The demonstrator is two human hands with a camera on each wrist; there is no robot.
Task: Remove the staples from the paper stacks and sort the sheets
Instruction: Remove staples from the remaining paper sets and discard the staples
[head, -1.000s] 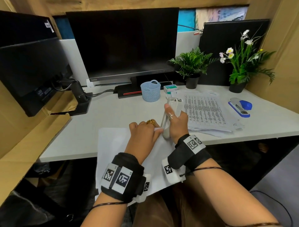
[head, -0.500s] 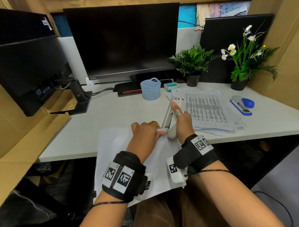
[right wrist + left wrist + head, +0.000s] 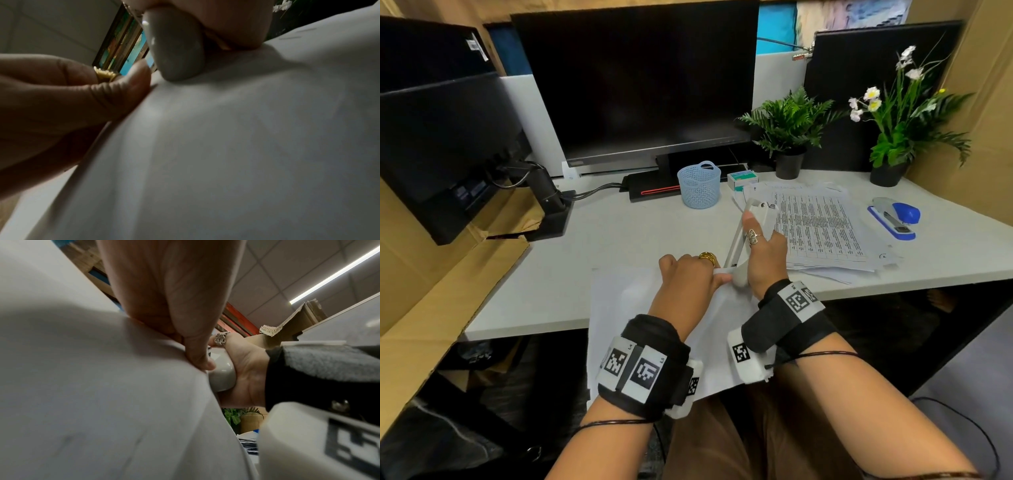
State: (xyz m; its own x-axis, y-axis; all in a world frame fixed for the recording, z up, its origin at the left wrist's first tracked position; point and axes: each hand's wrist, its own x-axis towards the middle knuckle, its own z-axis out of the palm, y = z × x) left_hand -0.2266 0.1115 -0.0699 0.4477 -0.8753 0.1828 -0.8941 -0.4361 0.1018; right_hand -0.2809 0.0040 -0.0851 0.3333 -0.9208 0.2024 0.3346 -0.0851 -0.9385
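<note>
Overhead head view; upward, close wrist views.

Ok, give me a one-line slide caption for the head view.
Left hand pinches a paper stack's corner while right hand grips a white staple remover at the desk edge.

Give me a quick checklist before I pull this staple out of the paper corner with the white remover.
1. Left hand pinches the paper stack at its corner: ok.
2. Right hand grips the white staple remover: ok.
3. Remover tip at the pinched corner: ok.
4. Tip hooked under the staple: cannot tell, hidden.
5. Printed sheets lie apart, right of the hands: ok.
6. Blue basket within reach: ok.
</note>
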